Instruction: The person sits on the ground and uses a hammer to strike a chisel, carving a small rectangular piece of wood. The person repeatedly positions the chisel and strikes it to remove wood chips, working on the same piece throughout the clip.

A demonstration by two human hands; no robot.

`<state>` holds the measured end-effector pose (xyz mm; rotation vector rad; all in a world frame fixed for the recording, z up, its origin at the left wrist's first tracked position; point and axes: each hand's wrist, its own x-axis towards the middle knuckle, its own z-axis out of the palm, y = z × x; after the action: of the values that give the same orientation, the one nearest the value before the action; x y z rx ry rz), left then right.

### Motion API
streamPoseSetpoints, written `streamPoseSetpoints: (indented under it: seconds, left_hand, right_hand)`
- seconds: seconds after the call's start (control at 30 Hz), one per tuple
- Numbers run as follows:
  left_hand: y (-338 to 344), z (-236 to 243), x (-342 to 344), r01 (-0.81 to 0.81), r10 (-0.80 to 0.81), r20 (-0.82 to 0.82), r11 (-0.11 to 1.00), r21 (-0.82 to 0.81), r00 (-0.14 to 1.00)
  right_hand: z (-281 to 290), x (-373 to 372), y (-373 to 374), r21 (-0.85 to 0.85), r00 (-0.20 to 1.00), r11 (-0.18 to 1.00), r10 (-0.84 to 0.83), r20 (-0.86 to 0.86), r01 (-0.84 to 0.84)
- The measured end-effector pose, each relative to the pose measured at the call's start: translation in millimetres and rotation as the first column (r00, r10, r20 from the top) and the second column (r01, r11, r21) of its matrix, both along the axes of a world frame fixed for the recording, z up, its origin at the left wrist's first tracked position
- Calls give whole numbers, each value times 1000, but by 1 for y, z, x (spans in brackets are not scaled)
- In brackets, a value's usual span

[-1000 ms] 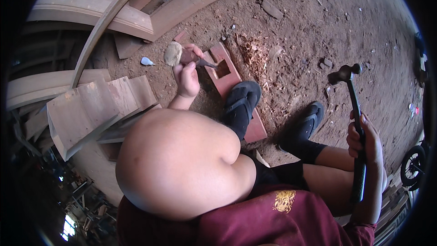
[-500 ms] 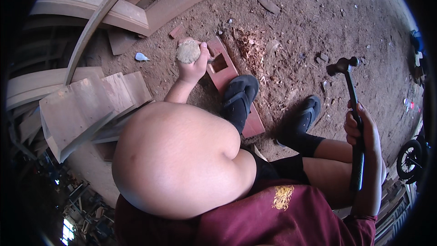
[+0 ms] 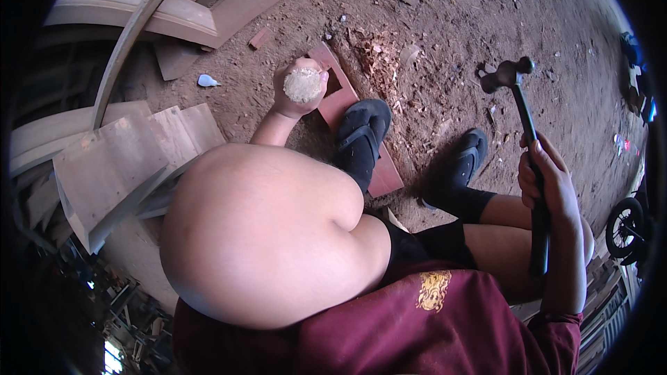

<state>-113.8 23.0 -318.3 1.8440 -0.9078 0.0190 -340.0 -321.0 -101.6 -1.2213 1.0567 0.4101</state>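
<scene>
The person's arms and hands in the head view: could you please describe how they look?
The left hand and right hand are bare, with no gloves, rings or watch visible. A plain maroon sleeve covers the upper right arm, leaving the right forearm uncovered. The left forearm is uncovered where visible.

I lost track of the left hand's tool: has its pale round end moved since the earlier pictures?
Yes: against the small white object, the pale round end held in the left hand has moved away, to the right.
</scene>
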Motion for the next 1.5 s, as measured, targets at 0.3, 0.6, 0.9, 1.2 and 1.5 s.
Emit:
streamPoseSetpoints:
  seconds: [0.3, 0.6, 0.9, 1.2, 1.5]
  left_hand:
    - [7, -3, 3, -72, 71, -24, 997, -42, 997]
    - [-5, -7, 8, -316, 323, -67, 943, 103, 944]
    - [-11, 6, 5, -392, 389, -64, 919, -34, 919]
    - [2, -4, 5, -324, 334, -143, 942, 88, 932]
    - [-5, 11, 3, -331, 339, -22, 928, 173, 940]
  right_hand:
    - [-16, -3, 16, -71, 973, 971, 226, -38, -229]
    - [59, 103, 76, -654, 614, 673, 689, 386, -344]
    - [28, 116, 138, -608, 598, 628, 746, 293, -485]
    - [59, 121, 148, -657, 397, 750, 628, 669, -79]
    - [-6, 117, 175, -807, 453, 315, 889, 67, -500]
